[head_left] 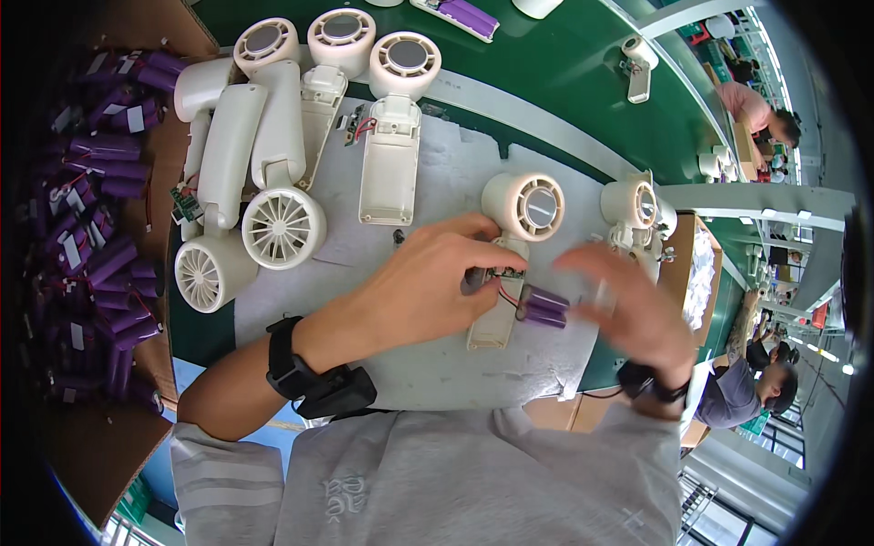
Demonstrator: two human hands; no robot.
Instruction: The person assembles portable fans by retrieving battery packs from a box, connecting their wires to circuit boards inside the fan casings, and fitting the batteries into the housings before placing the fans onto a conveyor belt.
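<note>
Fingers [494, 257] of the left hand [419, 280] are resting curled at a circuit board [506, 272] in the open fan handle [492, 326], whether grasping it I cannot tell; the right hand [639, 305], blurred, is hanging spread and unclenched beside the purple battery pack [543, 307], just right of the handle. The person is seemingly fitting the battery; seating it inside is probably coming next.

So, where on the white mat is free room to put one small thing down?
The mat is bare between the left forearm and the shirt, and between the fan at the left hand and the open fan to its left. The left side is crowded with fans.
</note>
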